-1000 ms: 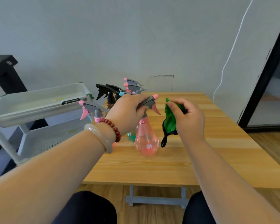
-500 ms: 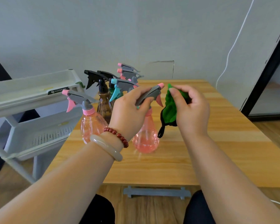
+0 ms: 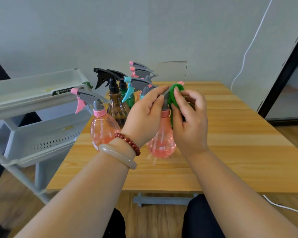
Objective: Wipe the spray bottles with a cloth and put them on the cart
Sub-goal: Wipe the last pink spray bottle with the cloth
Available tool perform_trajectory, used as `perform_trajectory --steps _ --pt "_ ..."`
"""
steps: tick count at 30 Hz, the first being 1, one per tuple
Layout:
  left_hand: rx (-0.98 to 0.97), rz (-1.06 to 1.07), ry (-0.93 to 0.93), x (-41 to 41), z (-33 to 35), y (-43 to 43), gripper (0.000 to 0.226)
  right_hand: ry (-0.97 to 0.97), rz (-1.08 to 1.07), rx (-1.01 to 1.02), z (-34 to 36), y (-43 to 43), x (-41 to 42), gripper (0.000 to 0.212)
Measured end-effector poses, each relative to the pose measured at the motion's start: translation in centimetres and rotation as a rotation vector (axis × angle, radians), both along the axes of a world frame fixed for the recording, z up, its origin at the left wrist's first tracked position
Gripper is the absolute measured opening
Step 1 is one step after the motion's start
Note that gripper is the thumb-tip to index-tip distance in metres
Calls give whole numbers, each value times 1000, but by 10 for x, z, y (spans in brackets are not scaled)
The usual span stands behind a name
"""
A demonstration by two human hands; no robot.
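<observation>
Cart (image 3: 41, 93) at left of frame; spare spray bottles (image 3: 117, 103) clustered mid-frame behind the hands. Pink bottle (image 3: 162, 141) stands on table (image 3: 239, 152), centre. Left hand (image 3: 144, 117) grips its sprayer head; right hand (image 3: 189, 117) presses green cloth (image 3: 175, 93) against it.

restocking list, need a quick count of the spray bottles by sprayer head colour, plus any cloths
grey-and-pink heads: 4, one on the bottle in the left hand
black heads: 2
grey-and-teal head: 1
green cloth: 1, in the right hand
total: 7 bottles, 1 cloth
</observation>
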State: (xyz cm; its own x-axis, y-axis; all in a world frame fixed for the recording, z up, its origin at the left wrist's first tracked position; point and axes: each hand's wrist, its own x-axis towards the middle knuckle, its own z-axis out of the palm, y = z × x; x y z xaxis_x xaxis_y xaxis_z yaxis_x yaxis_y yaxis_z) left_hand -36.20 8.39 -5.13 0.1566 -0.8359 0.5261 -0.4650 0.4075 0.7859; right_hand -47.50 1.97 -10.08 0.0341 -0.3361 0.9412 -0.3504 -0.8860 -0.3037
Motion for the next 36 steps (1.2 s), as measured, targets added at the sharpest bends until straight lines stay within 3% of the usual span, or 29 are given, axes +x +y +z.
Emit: perform_trajectory --steps 12,16,20,25,30,34,36 --pt "-53 -70 311 -5 -11 -12 30 -291 -24 90 3 4 31 23" --pt "-54 -139 371 -3 -15 -18 32 -211 -24 70 8 -6 22 21" --pt "-64 -148 358 -4 -14 -25 30 -275 -55 158 12 -14 19 17" --pt "-75 -119 478 -7 -19 -28 25 -130 27 76 6 -9 17 13" --pt "-76 -110 468 -10 -22 -25 26 -260 -32 152 11 -9 18 14" --pt "-80 -126 535 -7 -23 -21 26 -114 60 90 -1 6 18 12" --pt "-99 -125 500 -8 -22 -21 27 -141 12 101 5 -4 15 13"
